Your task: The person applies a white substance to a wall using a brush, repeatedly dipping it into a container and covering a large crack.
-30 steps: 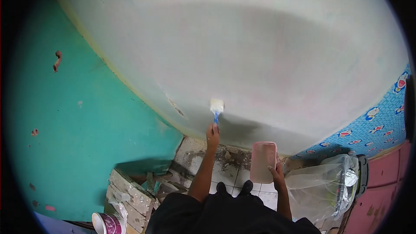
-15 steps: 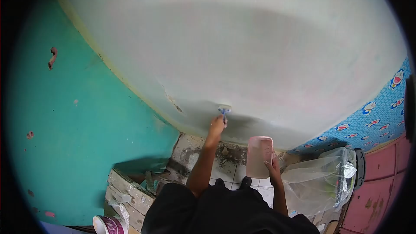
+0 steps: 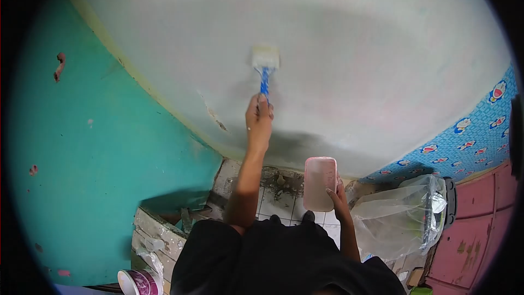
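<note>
My left hand (image 3: 259,117) is closed around the blue handle of a wide paintbrush (image 3: 265,63), its pale bristles pointing up against the whitish wall (image 3: 338,65). Lower and to the right, my right hand (image 3: 339,202) grips the side of a pink rectangular tub (image 3: 320,186), the thumb over its rim. Paint residue coats the inside of the tub. A chipped crack (image 3: 216,120) marks the wall left of my left wrist.
A turquoise wall (image 3: 109,169) meets the white one at the left. Below it stand a worn wooden piece (image 3: 158,235) and a paint bucket (image 3: 141,282). At right are a plastic-covered item (image 3: 393,218), blue patterned wallpaper (image 3: 464,136) and a pink door (image 3: 469,229). Stained tiles (image 3: 275,202) lie underfoot.
My left hand has moved the brush up the wall and slightly left, and the brush now shows its broad face. My right hand and the tub appear slightly higher and further left.
</note>
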Motion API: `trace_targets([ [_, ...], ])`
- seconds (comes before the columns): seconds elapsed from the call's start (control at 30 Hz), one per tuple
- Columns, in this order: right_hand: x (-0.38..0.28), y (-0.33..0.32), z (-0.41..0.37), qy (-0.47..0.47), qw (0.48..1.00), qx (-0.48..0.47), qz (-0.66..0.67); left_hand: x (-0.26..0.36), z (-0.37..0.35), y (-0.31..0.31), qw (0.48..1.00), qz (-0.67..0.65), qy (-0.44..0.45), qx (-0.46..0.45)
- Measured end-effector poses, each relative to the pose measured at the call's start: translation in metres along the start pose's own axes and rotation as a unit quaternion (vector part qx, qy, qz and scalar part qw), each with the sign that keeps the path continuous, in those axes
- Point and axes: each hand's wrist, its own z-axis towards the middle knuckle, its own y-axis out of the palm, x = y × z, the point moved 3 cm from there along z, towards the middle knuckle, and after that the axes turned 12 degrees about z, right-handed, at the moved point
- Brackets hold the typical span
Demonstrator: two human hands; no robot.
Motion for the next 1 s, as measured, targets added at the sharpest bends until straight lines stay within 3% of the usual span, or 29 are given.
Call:
trace_targets([
  [0.2,0.000,-0.003,-0.007,0.001,1.000,0.017,-0.004,-0.228,-0.051,0.012,0.994,0.098,-0.040,0.007],
  [0.33,-0.005,-0.002,-0.016,-0.011,1.000,0.028,-0.003,-0.342,-0.098,0.012,0.982,0.173,-0.082,0.008],
  [0.43,-0.003,-0.008,-0.021,-0.018,0.999,0.040,-0.021,-0.377,-0.125,0.001,0.956,0.220,-0.196,-0.011],
  [0.5,-0.005,-0.006,-0.023,-0.036,0.998,0.042,-0.019,-0.396,-0.122,-0.007,0.953,0.167,-0.253,0.001],
  [0.57,-0.008,-0.006,-0.028,-0.031,0.998,0.042,-0.020,-0.381,-0.116,-0.016,0.949,0.152,-0.277,-0.009],
  [0.63,-0.009,-0.005,-0.030,-0.005,0.999,0.035,-0.023,-0.296,-0.082,-0.022,0.948,0.175,-0.263,-0.040],
  [0.7,-0.013,0.000,-0.031,0.006,0.999,0.029,-0.021,-0.249,-0.049,-0.025,0.972,0.036,-0.229,-0.024],
  [0.83,-0.008,0.002,-0.024,-0.004,0.999,0.019,-0.035,-0.079,-0.009,-0.036,0.975,0.067,-0.210,-0.027],
  [1.0,0.009,0.000,-0.010,-0.009,0.999,0.004,-0.039,0.086,0.009,-0.039,0.997,0.068,-0.044,0.005],
])
